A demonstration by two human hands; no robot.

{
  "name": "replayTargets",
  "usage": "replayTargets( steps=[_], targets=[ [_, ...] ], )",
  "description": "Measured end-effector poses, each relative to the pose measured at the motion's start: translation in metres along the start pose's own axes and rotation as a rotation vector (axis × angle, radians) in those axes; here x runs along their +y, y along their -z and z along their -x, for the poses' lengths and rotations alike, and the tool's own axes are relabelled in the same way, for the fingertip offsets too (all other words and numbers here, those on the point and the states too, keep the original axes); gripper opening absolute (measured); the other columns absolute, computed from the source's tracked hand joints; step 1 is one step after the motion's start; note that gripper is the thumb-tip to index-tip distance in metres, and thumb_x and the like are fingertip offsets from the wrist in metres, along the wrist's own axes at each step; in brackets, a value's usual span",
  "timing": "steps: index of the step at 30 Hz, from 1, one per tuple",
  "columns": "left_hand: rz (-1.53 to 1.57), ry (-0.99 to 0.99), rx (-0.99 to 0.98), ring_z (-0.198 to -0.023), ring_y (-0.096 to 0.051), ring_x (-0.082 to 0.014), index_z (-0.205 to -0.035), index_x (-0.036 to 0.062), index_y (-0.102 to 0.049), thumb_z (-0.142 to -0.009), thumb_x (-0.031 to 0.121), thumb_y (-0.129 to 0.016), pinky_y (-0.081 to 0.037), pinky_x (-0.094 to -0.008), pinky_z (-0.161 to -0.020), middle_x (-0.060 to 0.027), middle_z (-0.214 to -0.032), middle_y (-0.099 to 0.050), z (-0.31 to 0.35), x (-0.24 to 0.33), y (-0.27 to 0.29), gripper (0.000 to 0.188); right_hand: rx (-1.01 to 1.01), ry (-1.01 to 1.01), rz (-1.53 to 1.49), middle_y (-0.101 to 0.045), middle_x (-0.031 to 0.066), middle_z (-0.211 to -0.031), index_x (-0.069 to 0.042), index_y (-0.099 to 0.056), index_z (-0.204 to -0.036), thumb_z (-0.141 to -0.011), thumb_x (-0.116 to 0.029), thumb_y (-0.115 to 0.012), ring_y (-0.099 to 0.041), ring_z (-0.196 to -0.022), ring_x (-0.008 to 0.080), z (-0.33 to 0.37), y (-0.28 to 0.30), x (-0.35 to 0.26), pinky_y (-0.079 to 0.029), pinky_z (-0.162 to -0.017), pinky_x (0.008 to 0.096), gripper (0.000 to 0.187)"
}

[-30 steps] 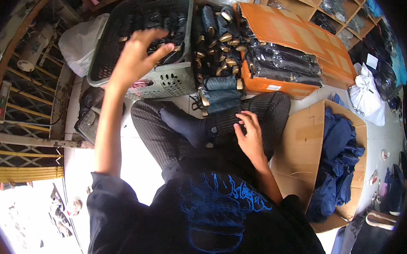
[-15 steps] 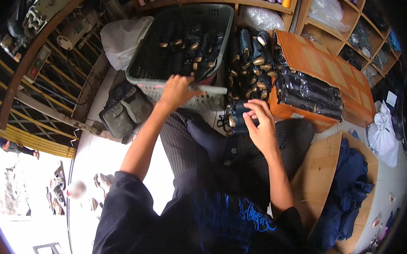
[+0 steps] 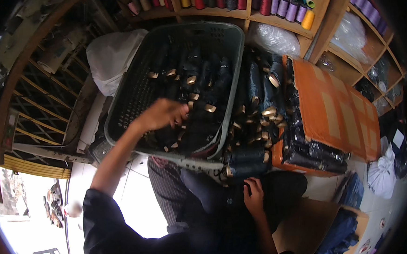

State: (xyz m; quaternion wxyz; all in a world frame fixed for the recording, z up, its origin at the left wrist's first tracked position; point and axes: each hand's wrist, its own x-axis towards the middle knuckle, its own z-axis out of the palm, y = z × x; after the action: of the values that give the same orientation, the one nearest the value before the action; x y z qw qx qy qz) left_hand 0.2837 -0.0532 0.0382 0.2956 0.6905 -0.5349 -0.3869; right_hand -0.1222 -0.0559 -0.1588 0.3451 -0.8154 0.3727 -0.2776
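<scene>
My left hand (image 3: pixel 161 114) reaches over the near left part of a dark green plastic basket (image 3: pixel 238 55). Its fingers bend down toward the contents and are blurred, so I cannot tell whether they grip anything. Inside lie several dark rolled bundles (image 3: pixel 195 64) with pale tan ends. My right hand (image 3: pixel 254 194) lies by my dark-clad thigh, fingers partly stretched and holding nothing. Just beyond it is a dark blue roll (image 3: pixel 247 169) with tan ends. More such rolls (image 3: pixel 255 89) are heaped between the basket and an orange-brown carton (image 3: pixel 330 105).
Black plastic-wrapped packs (image 3: pixel 317 156) fill the carton's near side. Thread spools (image 3: pixel 282 6) line wooden shelves at the back. A white sack (image 3: pixel 111 58) sits left of the basket, beside a folding metal gate (image 3: pixel 44 113). Another box with blue cloth (image 3: pixel 338 235) stands at lower right.
My left hand has left the basket's near rim and moved over its inside. My right hand has dropped toward my thigh. The basket appears nearer and larger in view.
</scene>
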Motion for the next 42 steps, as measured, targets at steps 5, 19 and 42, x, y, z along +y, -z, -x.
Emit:
replayTargets(
  steps=[5, 19, 42],
  targets=[
    [-0.408, 0.212, 0.693, -0.114, -0.057, -0.0333, -0.115, -0.0048, -0.06, -0.078, 0.054, -0.068, -0.044, -0.0382, -0.097, -0.0225, -0.121, -0.059, -0.145, -0.104, 0.107, 0.07, 0.046, -0.019, 0.127, -0.055, 0.0187, -0.108, 0.0, -0.06, -0.105, -0.085, -0.007, -0.061, -0.058, -0.095, 0.0346, -0.019, -0.03, 0.026, -0.049, -0.079, 0.0415, 0.021],
    [-0.727, 0.227, 0.212, -0.121, -0.048, -0.0379, -0.111, -0.0016, -0.059, -0.062, 0.043, -0.082, -0.042, -0.0424, -0.1, -0.0239, -0.126, -0.051, -0.176, -0.15, 0.118, 0.071, 0.45, 0.474, -0.216, -0.056, 0.0142, -0.093, 0.003, -0.06, -0.094, -0.089, 0.003, -0.052, -0.057, -0.077, 0.0201, -0.213, 0.013, -0.132, -0.048, -0.069, 0.0291, 0.009],
    [-0.204, 0.413, 0.557, -0.129, -0.041, -0.0379, -0.136, -0.0096, -0.035, -0.057, 0.048, -0.085, -0.035, -0.0413, -0.108, -0.0298, -0.138, -0.04, -0.175, -0.183, 0.094, 0.11, -0.598, -0.297, 0.145, -0.039, 0.0156, -0.145, -0.02, -0.037, -0.143, -0.088, -0.041, -0.061, -0.049, -0.124, 0.0322, -0.446, -0.141, -0.148, -0.055, -0.081, 0.043, 0.063]
  ],
)
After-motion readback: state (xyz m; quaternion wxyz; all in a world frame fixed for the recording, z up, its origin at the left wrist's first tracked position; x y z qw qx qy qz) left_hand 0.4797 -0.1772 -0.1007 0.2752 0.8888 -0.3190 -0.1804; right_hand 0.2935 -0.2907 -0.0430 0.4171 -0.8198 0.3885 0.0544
